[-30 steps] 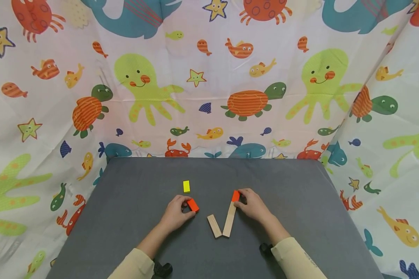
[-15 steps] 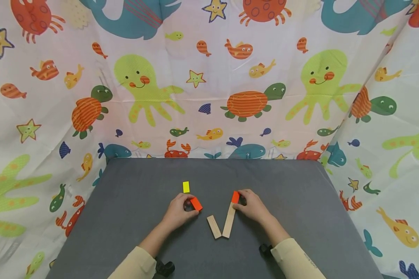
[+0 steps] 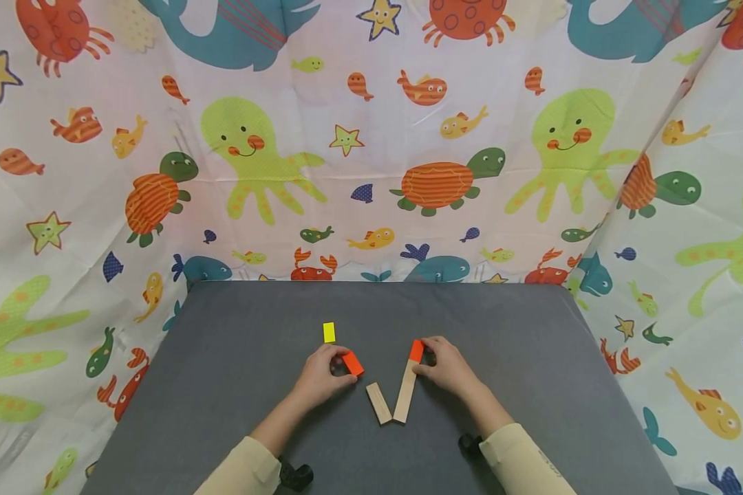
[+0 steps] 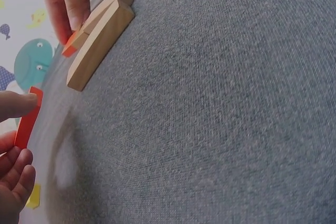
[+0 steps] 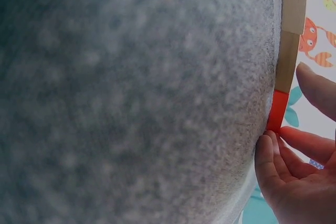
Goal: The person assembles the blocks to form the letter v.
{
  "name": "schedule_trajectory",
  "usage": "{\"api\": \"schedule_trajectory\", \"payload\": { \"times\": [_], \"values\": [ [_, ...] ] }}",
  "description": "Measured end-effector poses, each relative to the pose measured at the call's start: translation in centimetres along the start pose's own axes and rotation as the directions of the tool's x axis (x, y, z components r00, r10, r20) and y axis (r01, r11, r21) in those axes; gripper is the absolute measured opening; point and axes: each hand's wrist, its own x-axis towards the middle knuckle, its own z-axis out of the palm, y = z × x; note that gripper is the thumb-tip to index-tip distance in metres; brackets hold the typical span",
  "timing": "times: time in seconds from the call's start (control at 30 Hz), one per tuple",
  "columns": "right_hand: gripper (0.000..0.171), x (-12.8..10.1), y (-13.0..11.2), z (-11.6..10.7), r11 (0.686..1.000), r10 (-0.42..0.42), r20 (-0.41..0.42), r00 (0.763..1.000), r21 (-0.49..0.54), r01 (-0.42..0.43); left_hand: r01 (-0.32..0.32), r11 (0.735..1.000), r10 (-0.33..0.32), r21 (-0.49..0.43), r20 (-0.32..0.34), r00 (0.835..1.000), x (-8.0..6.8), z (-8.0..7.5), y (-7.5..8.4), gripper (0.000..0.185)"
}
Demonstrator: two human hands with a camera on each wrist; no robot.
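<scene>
My left hand [image 3: 318,377] pinches an orange block [image 3: 353,364] between thumb and fingertips, left of two bare wooden blocks. In the left wrist view this orange block [image 4: 30,119] is tilted. My right hand [image 3: 450,366] curls its fingers at the far end of a second orange block [image 3: 416,350], its thumb beside the wood. That block continues the line of the longer wooden block [image 3: 405,392]. The shorter wooden block [image 3: 379,403] leans the other way, so the pair forms a V. In the right wrist view the fingertips touch the orange block's [image 5: 279,109] end.
A yellow block [image 3: 329,333] lies beyond my left hand. The grey cloth-covered table [image 3: 254,330] runs back to a white curtain [image 3: 371,124] printed with sea animals. Black wrist gear [image 3: 295,476] shows by the left sleeve.
My left hand has carried its orange block a little to the right, nearer the top of the shorter wooden block. The right hand and the V of wooden blocks have stayed in place.
</scene>
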Motion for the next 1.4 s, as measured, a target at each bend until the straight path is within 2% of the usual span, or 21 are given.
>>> {"api": "schedule_trajectory", "payload": {
  "times": [0.33,0.63,1.07,1.4],
  "values": [
    [0.066,-0.1,-0.1,0.0,1.000,0.007,0.002,1.000,-0.002,-0.007,0.016,1.000,-0.015,-0.019,0.027,1.000,0.0,0.4,0.6,0.052],
    [0.065,0.0,0.1,0.2,1.000,-0.012,-0.009,1.000,-0.008,0.012,-0.017,1.000,0.017,-0.010,0.038,0.999,0.0,1.3,0.5,0.053],
    [0.066,0.0,-0.2,0.0,1.000,0.010,-0.007,1.000,-0.006,-0.010,-0.022,1.000,0.023,-0.006,0.055,0.998,0.6,1.8,0.6,0.052],
    [0.066,-0.1,-0.2,0.0,1.000,0.015,-0.001,1.000,-0.010,-0.015,0.005,1.000,-0.005,0.004,0.072,0.997,0.7,2.2,0.3,0.052]
  ]
}}
